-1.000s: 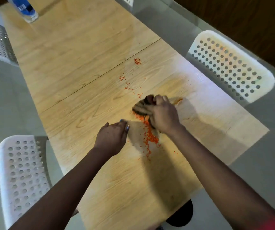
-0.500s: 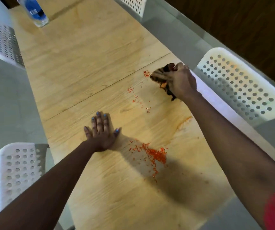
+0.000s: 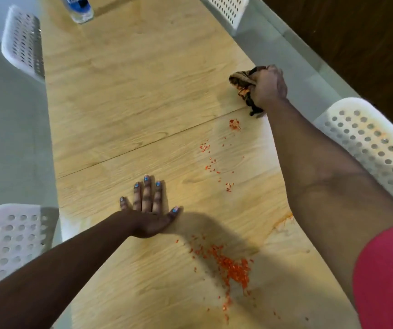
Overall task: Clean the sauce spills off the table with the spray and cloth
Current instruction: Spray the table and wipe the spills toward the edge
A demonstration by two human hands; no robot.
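My right hand grips a crumpled dark cloth stained orange, near the right edge of the wooden table. Just below it lies a small red sauce blob, with a trail of red specks running toward me. A larger red-orange patch of sauce lies near the front, and an orange smear shows beside my right forearm. My left hand rests flat on the table, fingers spread, holding nothing. A bottle with a blue label stands at the far end.
White perforated chairs stand around the table: one at the right, one at the near left, one at the far left, one at the far right. A seam crosses the tabletop.
My right hand has carried the cloth from the front sauce patch up and right to the table's right edge. My left hand has flattened onto the table.
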